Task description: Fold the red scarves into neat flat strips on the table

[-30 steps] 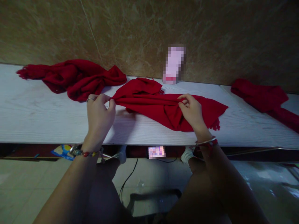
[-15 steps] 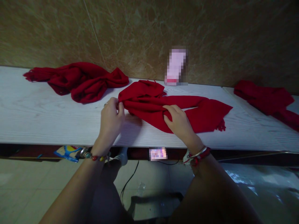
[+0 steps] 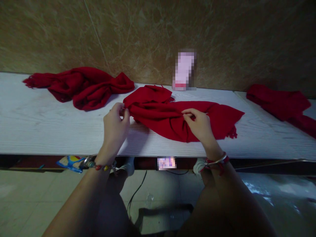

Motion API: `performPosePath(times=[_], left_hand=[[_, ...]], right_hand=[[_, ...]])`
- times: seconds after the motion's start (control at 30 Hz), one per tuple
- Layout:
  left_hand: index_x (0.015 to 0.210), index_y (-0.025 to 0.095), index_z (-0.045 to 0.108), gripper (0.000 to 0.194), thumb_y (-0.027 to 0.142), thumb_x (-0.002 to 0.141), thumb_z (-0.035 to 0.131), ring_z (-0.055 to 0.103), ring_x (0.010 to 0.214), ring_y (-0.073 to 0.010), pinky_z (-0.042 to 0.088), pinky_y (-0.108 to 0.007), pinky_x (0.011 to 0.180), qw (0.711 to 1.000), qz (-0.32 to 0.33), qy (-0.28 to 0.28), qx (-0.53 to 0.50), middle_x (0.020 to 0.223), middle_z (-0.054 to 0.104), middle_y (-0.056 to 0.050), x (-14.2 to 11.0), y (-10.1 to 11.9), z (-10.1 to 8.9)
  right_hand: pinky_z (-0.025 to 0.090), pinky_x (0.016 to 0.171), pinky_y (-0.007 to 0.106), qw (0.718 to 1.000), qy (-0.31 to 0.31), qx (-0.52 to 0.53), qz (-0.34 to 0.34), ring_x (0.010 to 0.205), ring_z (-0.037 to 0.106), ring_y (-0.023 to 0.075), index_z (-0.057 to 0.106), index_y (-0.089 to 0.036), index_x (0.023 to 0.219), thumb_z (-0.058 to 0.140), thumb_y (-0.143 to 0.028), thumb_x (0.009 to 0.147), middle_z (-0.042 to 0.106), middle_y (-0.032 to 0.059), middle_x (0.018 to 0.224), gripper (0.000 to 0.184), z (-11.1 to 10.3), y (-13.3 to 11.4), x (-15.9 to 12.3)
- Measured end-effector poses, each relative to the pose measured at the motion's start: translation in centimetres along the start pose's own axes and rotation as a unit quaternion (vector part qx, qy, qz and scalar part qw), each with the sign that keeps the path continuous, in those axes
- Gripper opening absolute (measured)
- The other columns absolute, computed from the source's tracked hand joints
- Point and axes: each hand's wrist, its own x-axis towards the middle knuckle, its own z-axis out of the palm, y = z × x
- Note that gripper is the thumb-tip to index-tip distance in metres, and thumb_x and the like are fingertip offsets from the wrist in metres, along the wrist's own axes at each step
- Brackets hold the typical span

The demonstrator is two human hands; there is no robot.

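A red fringed scarf lies partly folded on the white wood-grain tabletop in front of me. My left hand pinches its left end, where the cloth doubles back on itself. Over the middle of the scarf, my right hand has thumb and fingers pinched on a fold of the cloth. Some fringe shows at the lower right corner and more near the upper fold. Bracelets circle both wrists.
Another red scarf lies bunched at the back left, and more red cloth at the far right. A blurred pink object leans against the marbled wall. Below the tabletop are a blue packet and a lit screen.
My right hand has moved to the right along the scarf, drawing the cloth so the gap between its layers has nearly closed. My left hand keeps its hold at the left end.
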Motion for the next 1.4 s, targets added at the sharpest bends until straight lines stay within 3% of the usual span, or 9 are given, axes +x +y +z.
performPosePath(times=[0.23, 0.37, 0.53, 0.7, 0.83, 0.97, 1.13, 1.27, 1.4], left_hand=[[0.087, 0.017, 0.062, 0.018, 0.021, 0.078, 0.047, 0.061, 0.072, -0.0159, 0.046, -0.027, 0.07, 1.0, -0.005, -0.015, -0.005, 0.075, 0.065, -0.002, 0.1, 0.2, 0.1], [0.093, 0.017, 0.063, 0.022, 0.023, 0.079, 0.048, 0.06, 0.069, -0.0136, 0.047, -0.024, 0.066, 0.999, 0.002, -0.006, -0.052, 0.075, 0.065, -0.001, -0.1, 0.9, 0.0], [0.106, 0.017, 0.059, 0.029, 0.023, 0.078, 0.054, 0.06, 0.065, -0.0129, 0.046, -0.022, 0.058, 0.987, -0.006, 0.045, -0.156, 0.07, 0.061, 0.001, 0.1, 1.0, 0.5], [0.109, 0.021, 0.054, 0.028, 0.029, 0.082, 0.056, 0.06, 0.071, -0.0125, 0.046, -0.022, 0.061, 0.967, 0.054, 0.093, -0.232, 0.078, 0.06, 0.001, 0.4, 1.9, 1.3], [0.111, 0.017, 0.052, 0.029, 0.026, 0.084, 0.053, 0.059, 0.072, -0.0121, 0.048, -0.024, 0.069, 0.96, 0.075, 0.121, -0.242, 0.083, 0.061, 0.0, 0.5, 2.6, 1.8], [0.121, 0.018, 0.047, 0.037, 0.034, 0.088, 0.049, 0.061, 0.092, -0.0196, 0.047, -0.037, 0.088, 0.986, 0.077, 0.065, -0.13, 0.091, 0.061, -0.004, 0.7, 1.4, 2.7], [0.139, 0.016, 0.037, 0.072, 0.043, 0.076, 0.061, 0.051, 0.117, -0.0357, 0.043, -0.05, 0.095, 0.997, -0.006, -0.051, 0.062, 0.126, 0.051, -0.02, 0.5, -0.1, 3.8], [0.144, 0.014, 0.032, 0.078, 0.032, 0.074, 0.063, 0.049, 0.12, -0.0392, 0.043, -0.053, 0.095, 0.961, 0.021, -0.206, 0.184, 0.134, 0.048, -0.023, 0.2, 0.2, 4.0], [0.122, 0.013, 0.06, 0.054, 0.003, 0.069, 0.05, 0.06, 0.11, -0.0315, 0.046, -0.045, 0.095, 0.963, 0.071, -0.199, 0.166, 0.115, 0.065, -0.016, 1.2, -0.2, 3.6]], right_hand=[[0.048, 0.067, 0.031, 0.997, 0.054, 0.032, -0.051, 0.068, 0.061, 0.0167, 0.069, -0.018, 0.084, 0.054, -0.018, 0.078, 0.068, 0.0046, 0.077, 0.016, -1.2, 0.1, -0.1], [0.046, 0.078, 0.035, 0.986, -0.017, -0.009, -0.167, 0.086, 0.06, 0.0202, 0.066, -0.017, 0.101, 0.059, -0.027, 0.08, 0.065, 0.0074, 0.092, 0.024, -0.1, -1.8, -1.6], [0.039, 0.084, 0.041, 0.961, -0.087, -0.124, -0.232, 0.101, 0.053, 0.0262, 0.059, -0.018, 0.119, 0.066, -0.042, 0.077, 0.059, 0.0114, 0.108, 0.049, 1.7, -3.6, -3.5], [0.037, 0.079, 0.039, 0.97, -0.011, -0.135, -0.204, 0.092, 0.055, 0.0236, 0.069, -0.018, 0.097, 0.059, -0.028, 0.083, 0.065, 0.01, 0.096, 0.02, 3.3, -4.6, -4.3], [0.041, 0.076, 0.034, 0.988, 0.028, -0.03, -0.15, 0.083, 0.06, 0.0194, 0.07, -0.019, 0.083, 0.053, -0.016, 0.083, 0.069, 0.0058, 0.084, 0.018, 2.6, -4.4, -3.1], [0.046, 0.069, 0.031, 0.997, 0.04, 0.049, -0.046, 0.072, 0.062, 0.0181, 0.069, -0.018, 0.081, 0.056, -0.018, 0.077, 0.071, 0.0037, 0.079, 0.014, 0.4, -2.0, -0.5], [0.046, 0.077, 0.035, 0.993, 0.047, -0.058, 0.095, 0.077, 0.063, 0.021, 0.068, -0.016, 0.075, 0.056, -0.009, 0.071, 0.071, 0.0065, 0.079, 0.015, -1.3, 1.6, 1.5], [0.045, 0.082, 0.034, 0.99, -0.066, -0.113, 0.059, 0.083, 0.062, 0.0206, 0.068, -0.017, 0.077, 0.057, -0.007, 0.07, 0.07, 0.0069, 0.085, 0.017, -1.4, 2.7, 1.3], [0.044, 0.08, 0.032, 0.987, -0.137, -0.077, -0.025, 0.077, 0.06, 0.0172, 0.065, -0.019, 0.074, 0.054, -0.006, 0.068, 0.068, 0.0026, 0.08, 0.018, -1.7, 3.0, 0.8]])
